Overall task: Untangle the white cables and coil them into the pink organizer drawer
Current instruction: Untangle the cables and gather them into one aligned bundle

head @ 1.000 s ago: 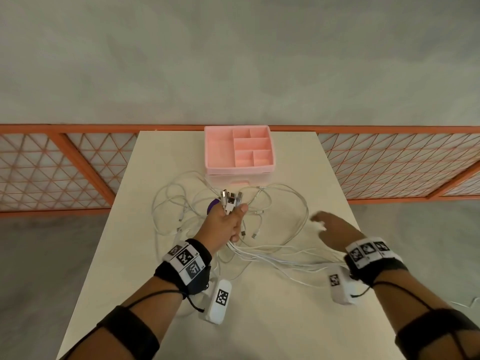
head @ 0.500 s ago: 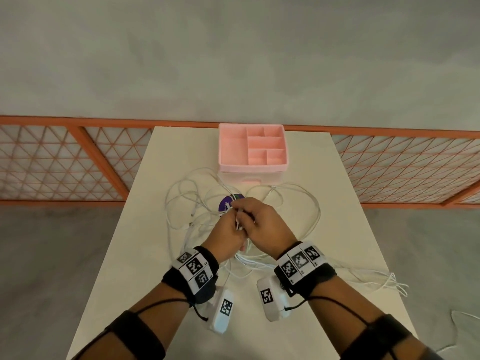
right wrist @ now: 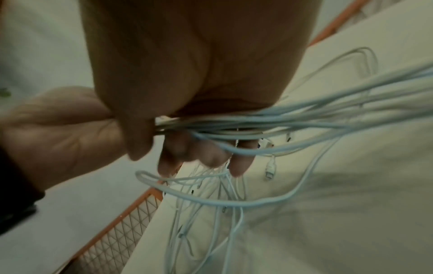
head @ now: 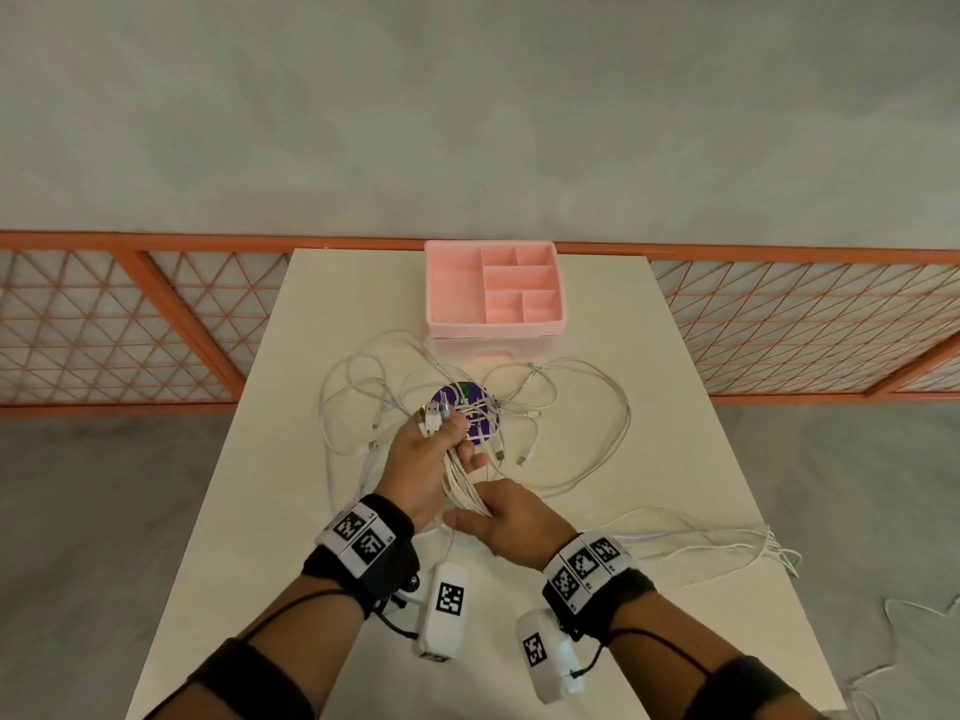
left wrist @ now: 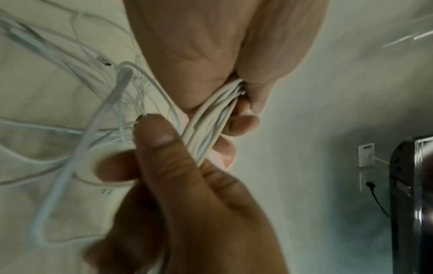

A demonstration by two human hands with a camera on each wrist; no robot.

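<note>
Left hand, right hand both grip white cables above cream table; orange mesh railing behind.

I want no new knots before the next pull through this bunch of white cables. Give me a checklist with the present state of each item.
1. Left hand grips the plug ends: ok.
2. Right hand closed round the white cables below the left: ok.
3. Loops on the table free of tangles: not ok, they cross over the purple disc.
4. Strands trailing to the right table edge run clear: cannot tell.
5. Pink organizer drawer open: not ok, appears closed; only the top tray is open.
</note>
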